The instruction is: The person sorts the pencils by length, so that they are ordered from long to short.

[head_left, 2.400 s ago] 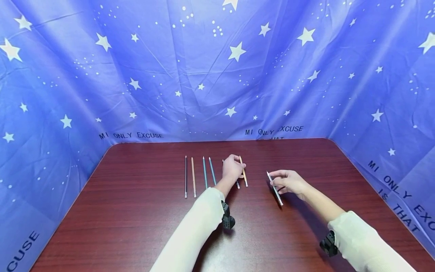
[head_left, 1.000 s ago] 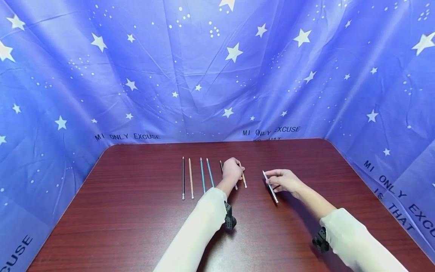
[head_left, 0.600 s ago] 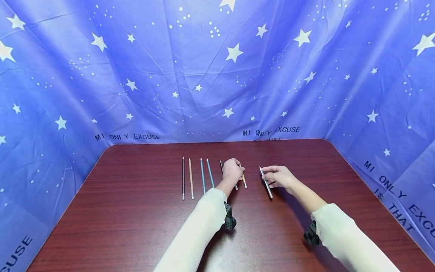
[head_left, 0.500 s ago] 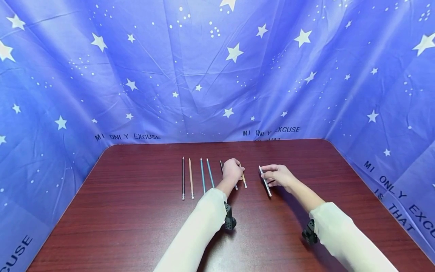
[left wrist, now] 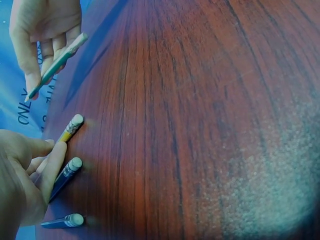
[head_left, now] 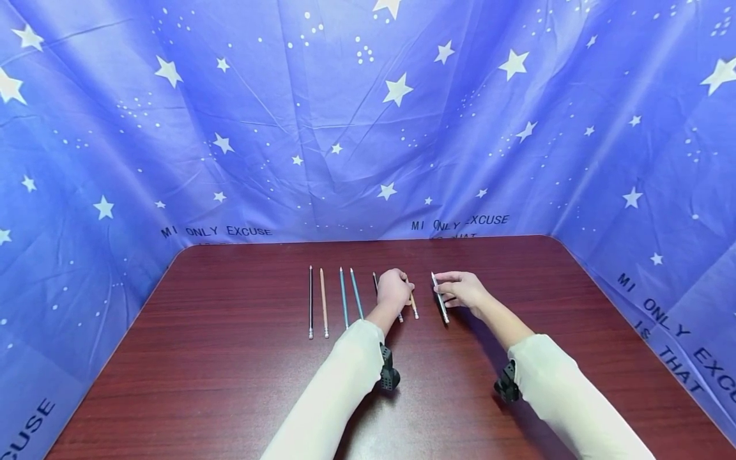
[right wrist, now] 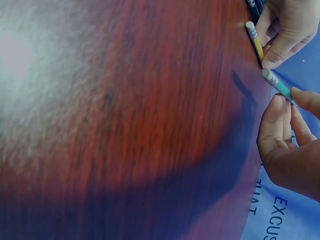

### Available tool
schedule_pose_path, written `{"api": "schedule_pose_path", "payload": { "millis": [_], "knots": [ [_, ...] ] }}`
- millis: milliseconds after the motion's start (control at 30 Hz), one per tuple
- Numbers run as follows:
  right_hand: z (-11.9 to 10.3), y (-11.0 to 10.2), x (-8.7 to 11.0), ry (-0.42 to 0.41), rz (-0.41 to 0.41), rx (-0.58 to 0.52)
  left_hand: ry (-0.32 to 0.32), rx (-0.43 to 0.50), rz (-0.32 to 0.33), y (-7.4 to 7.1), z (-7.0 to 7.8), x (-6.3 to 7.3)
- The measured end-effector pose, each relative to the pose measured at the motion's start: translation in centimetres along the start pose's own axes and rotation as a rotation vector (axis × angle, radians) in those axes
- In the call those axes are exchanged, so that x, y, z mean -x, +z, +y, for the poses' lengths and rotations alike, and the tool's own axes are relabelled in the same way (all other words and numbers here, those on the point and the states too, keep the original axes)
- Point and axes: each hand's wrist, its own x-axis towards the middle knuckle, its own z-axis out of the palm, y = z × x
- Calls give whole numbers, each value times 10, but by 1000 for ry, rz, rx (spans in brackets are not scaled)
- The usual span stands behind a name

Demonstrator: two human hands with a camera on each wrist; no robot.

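My left hand (head_left: 393, 289) pinches a yellow pencil (head_left: 413, 305) between thumb and fingers, while its eraser end rests low over the table. Partly covered by that hand, a dark pencil (head_left: 400, 317) lies just left of the yellow one. In my right hand (head_left: 464, 292), a green pencil (right wrist: 280, 87) is pinched, slanting, its pale eraser end toward me; the left wrist view shows its shadow apart from it on the table. Further left lie a black pencil (head_left: 311, 300), a pale wood-coloured pencil (head_left: 324, 300) and two blue pencils (head_left: 344, 294), roughly side by side.
A dark red wooden table (head_left: 230, 383) carries everything. Blue star-printed cloth (head_left: 322, 128) hangs behind it and along both sides. Black wrist cameras (head_left: 389, 368) sit at the cuffs of both pale sleeves (head_left: 328, 402).
Over these frames my right hand has carried the green pencil leftward and farther from me, closer to the yellow one. My left hand has stayed at the yellow pencil.
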Motion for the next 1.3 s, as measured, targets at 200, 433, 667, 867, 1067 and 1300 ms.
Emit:
{"api": "schedule_pose_path", "payload": {
  "millis": [200,433,667,867,1067,1300],
  "knots": [
    [0,3,-5,7,7,-6,20,-17,14,-1,1,2],
    [4,6,-12,20,31,-6,13,-9,15,1,0,1],
    [5,10,-18,33,37,-29,21,-24,16,2,-2,0],
    [6,11,-23,54,61,-19,2,-19,6,3,-2,0],
    [4,16,-29,47,66,2,12,-39,7,3,0,-1],
    [-1,21,-33,50,100,56,-4,-28,-6,2,0,-2]
  ]
}}
